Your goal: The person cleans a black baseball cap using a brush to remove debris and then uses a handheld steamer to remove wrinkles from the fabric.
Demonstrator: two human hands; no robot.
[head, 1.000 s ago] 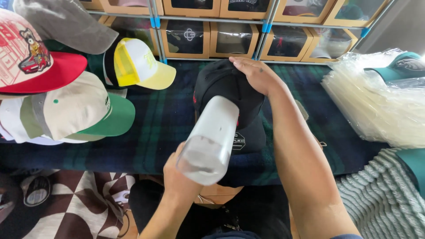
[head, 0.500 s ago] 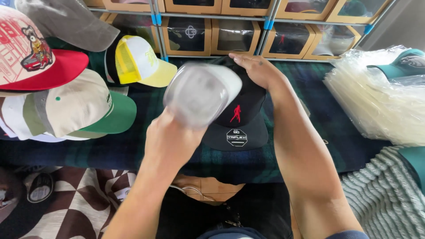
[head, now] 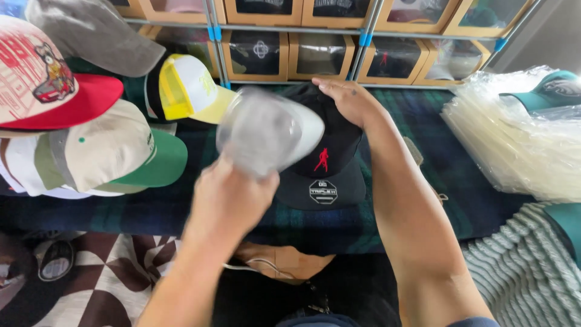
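Left hand (head: 233, 203) clamped on clear dome (head: 266, 130) — likely light, stiff, slippery; right hand (head: 348, 100) flat on soft black cap (head: 324, 157) — grip its crown.

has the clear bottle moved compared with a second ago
Yes. The clear bottle in the left hand has swung up and leftward, from over the black cap's brim toward the yellow cap.

The left hand (head: 233, 197) is rising from the lower left, forearm angling up toward the middle, fingers curling closed around what it is gripping; the right hand (head: 351, 100) is reaching forward on a long, bare forearm, palm facing down, fingers lying flat and spread, pressing downward; both wrists are staying straight.
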